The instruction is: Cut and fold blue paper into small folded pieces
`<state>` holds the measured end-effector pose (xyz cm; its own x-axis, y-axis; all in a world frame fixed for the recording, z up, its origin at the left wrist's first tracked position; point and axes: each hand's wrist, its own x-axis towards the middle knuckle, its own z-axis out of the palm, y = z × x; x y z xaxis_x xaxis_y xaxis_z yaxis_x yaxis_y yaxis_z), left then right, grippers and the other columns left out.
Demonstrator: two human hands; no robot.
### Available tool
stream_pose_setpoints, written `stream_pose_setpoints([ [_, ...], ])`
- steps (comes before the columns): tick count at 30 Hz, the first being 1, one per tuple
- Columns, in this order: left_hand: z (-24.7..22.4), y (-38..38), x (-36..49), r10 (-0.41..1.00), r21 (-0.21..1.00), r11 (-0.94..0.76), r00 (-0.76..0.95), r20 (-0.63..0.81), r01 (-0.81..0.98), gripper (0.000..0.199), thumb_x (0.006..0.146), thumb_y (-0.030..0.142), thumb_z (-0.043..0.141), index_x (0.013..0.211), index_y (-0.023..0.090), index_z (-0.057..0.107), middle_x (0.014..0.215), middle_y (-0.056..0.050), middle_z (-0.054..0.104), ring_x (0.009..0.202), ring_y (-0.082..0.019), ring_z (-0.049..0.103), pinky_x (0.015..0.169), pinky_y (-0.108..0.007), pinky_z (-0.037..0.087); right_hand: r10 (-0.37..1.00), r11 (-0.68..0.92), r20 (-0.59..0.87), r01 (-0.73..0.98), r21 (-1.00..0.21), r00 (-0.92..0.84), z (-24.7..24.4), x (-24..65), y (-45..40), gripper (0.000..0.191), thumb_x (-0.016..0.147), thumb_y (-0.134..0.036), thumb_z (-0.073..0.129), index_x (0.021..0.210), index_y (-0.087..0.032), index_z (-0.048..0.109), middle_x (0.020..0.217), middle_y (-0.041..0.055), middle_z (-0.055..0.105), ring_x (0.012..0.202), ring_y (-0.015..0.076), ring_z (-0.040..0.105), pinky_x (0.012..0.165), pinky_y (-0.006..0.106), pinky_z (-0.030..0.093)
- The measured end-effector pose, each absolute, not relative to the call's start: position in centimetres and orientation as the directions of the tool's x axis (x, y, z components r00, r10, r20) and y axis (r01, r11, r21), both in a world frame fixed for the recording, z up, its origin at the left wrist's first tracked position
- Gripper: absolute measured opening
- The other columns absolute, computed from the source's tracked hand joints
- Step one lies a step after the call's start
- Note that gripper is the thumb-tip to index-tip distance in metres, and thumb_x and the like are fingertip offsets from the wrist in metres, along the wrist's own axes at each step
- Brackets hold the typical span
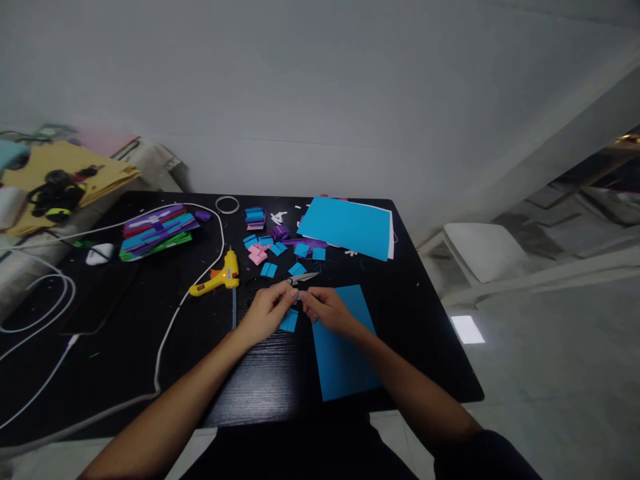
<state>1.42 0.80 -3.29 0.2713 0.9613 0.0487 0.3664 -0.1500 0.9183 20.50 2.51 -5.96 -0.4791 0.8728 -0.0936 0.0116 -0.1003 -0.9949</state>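
Over the middle of the black table, my left hand point(271, 309) and my right hand point(329, 309) meet fingertip to fingertip. Both are closed in a pinch on a small blue paper piece point(299, 297), mostly covered by the fingers. Just below my left fingers lies a creased blue paper square point(289, 321). Scissors point(303, 278) rest right beyond the hands, blades pointing right, handles dark against the table. My right wrist is above a large blue paper sheet point(347, 363). Several small folded blue pieces point(269, 270) and pink pieces point(257, 254) are scattered behind the scissors.
Left of my hands is a yellow glue gun point(215, 279) with a glue stick. A white cable point(170, 327) winds across the black table point(260, 400). Stacked coloured paper point(159, 230), a phone point(100, 300) and blue sheets point(347, 227) lie around. A white chair point(477, 250) stands right.
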Motion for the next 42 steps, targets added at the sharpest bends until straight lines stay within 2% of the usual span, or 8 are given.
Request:
stream_pose_setpoints([
  [5,-3.5,0.7,1.6,0.966,0.929,-0.125,0.255,0.034,0.350,0.042,0.103,0.051,0.048,0.079,0.019,0.061,0.061,0.005,0.052,0.055,-0.013,0.048,0.054,-0.024,0.037,0.864,-0.139,-0.102,-0.039,-0.990,-0.494,-6.1,20.4,2.7,0.059,0.090,-0.075,0.063,0.066,-0.021,0.057,0.048,-0.0073,0.045,0.044,0.0103,0.042,0.050,0.026,0.037],
  [10,-3.6,0.7,1.7,0.967,0.933,-0.115,0.254,0.027,0.340,0.043,0.102,0.053,0.049,0.079,0.019,0.062,0.060,0.005,0.051,0.054,-0.012,0.046,0.053,-0.024,0.036,0.863,-0.157,-0.110,-0.055,-0.986,-0.494,-5.8,20.5,2.5,0.056,0.093,-0.071,0.063,0.066,-0.021,0.056,0.049,-0.0070,0.045,0.046,0.0104,0.042,0.053,0.027,0.039],
  [15,-3.6,0.7,1.6,0.959,0.938,-0.117,0.284,0.020,0.326,0.044,0.101,0.053,0.052,0.075,0.018,0.059,0.060,0.004,0.050,0.056,-0.012,0.045,0.054,-0.024,0.035,0.828,-0.190,-0.139,-0.038,-0.981,-0.544,-5.6,20.7,2.5,0.049,0.096,-0.060,0.062,0.067,-0.020,0.060,0.053,-0.0035,0.053,0.052,0.0125,0.052,0.058,0.027,0.042],
  [21,-3.3,0.8,1.5,0.926,0.950,-0.112,0.377,-0.007,0.292,0.043,0.100,0.049,0.052,0.071,0.018,0.059,0.059,0.003,0.054,0.055,-0.011,0.047,0.055,-0.023,0.038,0.780,-0.249,-0.189,-0.018,-0.968,-0.597,-5.9,20.8,2.7,0.035,0.097,-0.039,0.055,0.070,-0.018,0.064,0.057,-0.0013,0.058,0.054,0.0137,0.055,0.059,0.027,0.044],
  [29,-2.6,0.8,1.5,0.898,0.962,-0.089,0.438,-0.034,0.258,0.042,0.099,0.048,0.052,0.070,0.019,0.057,0.057,0.003,0.055,0.054,-0.012,0.050,0.055,-0.023,0.040,0.787,-0.213,-0.169,-0.004,-0.977,-0.593,-4.7,21.2,2.4,0.032,0.092,-0.034,0.058,0.064,-0.019,0.062,0.052,-0.0040,0.052,0.051,0.0117,0.048,0.056,0.026,0.039],
  [36,-3.1,0.8,1.7,0.932,0.947,-0.130,0.363,0.015,0.294,0.042,0.100,0.050,0.053,0.072,0.018,0.060,0.060,0.004,0.050,0.057,-0.012,0.044,0.056,-0.024,0.035,0.845,-0.160,-0.117,-0.038,-0.986,-0.523,-4.7,20.8,2.2,0.034,0.092,-0.036,0.056,0.061,-0.021,0.057,0.050,-0.0056,0.044,0.049,0.0113,0.041,0.055,0.026,0.036],
  [42,-3.4,0.4,2.1,0.950,0.927,-0.180,0.302,0.077,0.330,0.039,0.101,0.046,0.054,0.077,0.017,0.066,0.068,0.001,0.058,0.066,-0.015,0.051,0.064,-0.027,0.038,0.872,-0.139,-0.092,-0.063,-0.988,-0.480,-4.8,20.5,2.2,0.034,0.091,-0.036,0.056,0.060,-0.021,0.056,0.051,-0.0050,0.044,0.050,0.0117,0.039,0.055,0.027,0.036],
])
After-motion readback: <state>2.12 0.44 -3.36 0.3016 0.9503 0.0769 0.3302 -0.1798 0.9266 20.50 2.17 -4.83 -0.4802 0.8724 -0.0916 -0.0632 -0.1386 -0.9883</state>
